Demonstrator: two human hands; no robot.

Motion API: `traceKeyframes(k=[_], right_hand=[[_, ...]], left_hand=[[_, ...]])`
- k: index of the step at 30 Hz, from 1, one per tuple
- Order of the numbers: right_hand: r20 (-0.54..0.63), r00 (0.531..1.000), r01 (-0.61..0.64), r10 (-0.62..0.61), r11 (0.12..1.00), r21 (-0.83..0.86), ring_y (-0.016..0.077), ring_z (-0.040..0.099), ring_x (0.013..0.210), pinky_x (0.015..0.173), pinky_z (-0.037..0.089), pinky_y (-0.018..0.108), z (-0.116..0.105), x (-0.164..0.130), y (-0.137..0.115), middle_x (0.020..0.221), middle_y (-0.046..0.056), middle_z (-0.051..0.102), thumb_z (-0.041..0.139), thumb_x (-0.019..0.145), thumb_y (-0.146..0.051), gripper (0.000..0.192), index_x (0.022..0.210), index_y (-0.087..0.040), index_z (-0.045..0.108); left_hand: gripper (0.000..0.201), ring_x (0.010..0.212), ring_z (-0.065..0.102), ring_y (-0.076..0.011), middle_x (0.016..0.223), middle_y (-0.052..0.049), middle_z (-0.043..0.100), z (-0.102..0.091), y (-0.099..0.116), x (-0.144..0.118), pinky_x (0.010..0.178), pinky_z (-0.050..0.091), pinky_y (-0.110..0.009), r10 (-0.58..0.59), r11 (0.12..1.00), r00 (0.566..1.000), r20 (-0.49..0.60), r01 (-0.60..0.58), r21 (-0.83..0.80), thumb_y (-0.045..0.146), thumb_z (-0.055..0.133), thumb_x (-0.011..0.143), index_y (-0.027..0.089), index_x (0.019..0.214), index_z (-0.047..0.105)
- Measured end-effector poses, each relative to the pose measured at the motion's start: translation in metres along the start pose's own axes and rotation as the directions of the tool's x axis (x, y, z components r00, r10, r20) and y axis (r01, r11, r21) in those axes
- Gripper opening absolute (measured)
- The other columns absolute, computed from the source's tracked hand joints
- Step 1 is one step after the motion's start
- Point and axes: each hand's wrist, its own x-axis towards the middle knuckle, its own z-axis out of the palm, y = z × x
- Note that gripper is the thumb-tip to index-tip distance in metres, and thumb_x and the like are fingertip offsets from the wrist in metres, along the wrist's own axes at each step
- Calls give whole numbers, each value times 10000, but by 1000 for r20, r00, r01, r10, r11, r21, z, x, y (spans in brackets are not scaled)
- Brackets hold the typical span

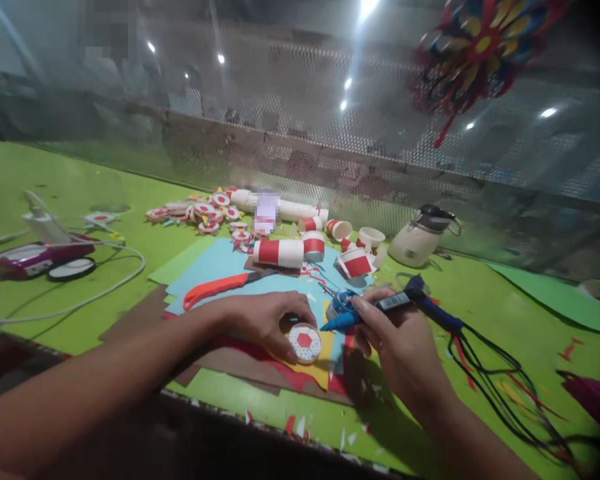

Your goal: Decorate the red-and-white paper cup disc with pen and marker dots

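My left hand (275, 327) is closed on a small round paper cup base (305, 343), pinched between thumb and fingers. The base has a white face with dark dots and a red hexagon in its middle. My right hand (400, 340) grips a blue pen-like tool (343, 321) with a tapered tip and a dark, labelled rear part. Its tip points left, close to the base's right edge; I cannot tell whether they touch. Beneath both hands lie stacked coloured sheets (195, 267). An orange-handled cutter (217, 290) rests behind my left wrist. Behind the tool sits a blue round object (341, 303).
Red and white paper cups (280, 253) and a pile of decorated discs (203, 213) stand at the back. A pale jug (415, 237) is back right. Dark cords (500, 373) loop at right; a white cable (130, 280) crosses the left. Paper scraps (300, 427) litter the front edge.
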Motion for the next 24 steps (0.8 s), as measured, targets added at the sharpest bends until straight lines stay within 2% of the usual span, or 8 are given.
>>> traceKeyframes(k=[4,12,18,24], right_hand=[[43,998,-52,50,997,55,69,392,384,393,344,196,4,3,9,452,-113,434,825,800,-446,333,818,-197,605],[70,986,161,-149,962,-221,93,495,446,445,403,232,10,1,13,548,-54,572,756,839,-357,214,790,-187,636],[164,966,236,-199,940,-245,102,520,493,489,427,245,12,0,14,595,-48,573,665,900,-326,160,827,-186,635],[194,960,247,-201,935,-255,93,512,468,469,434,220,16,0,16,565,-71,544,660,890,-293,133,819,-189,618]], left_hand=[[487,1002,557,-220,1095,-40,577,-2,2,0,879,457,-309,21,1000,1000,6,-21,7,414,829,737,208,1143,657],[461,975,525,-219,1055,-37,556,-2,3,3,871,429,-318,18,997,999,43,-22,76,456,802,760,188,1096,634],[475,1013,539,-231,1091,-47,566,-1,2,3,882,436,-321,21,998,999,43,-23,60,438,806,754,188,1127,653],[505,950,546,-204,1037,-26,566,-2,1,3,796,437,-285,19,998,999,34,-21,63,445,807,739,196,1153,658]])
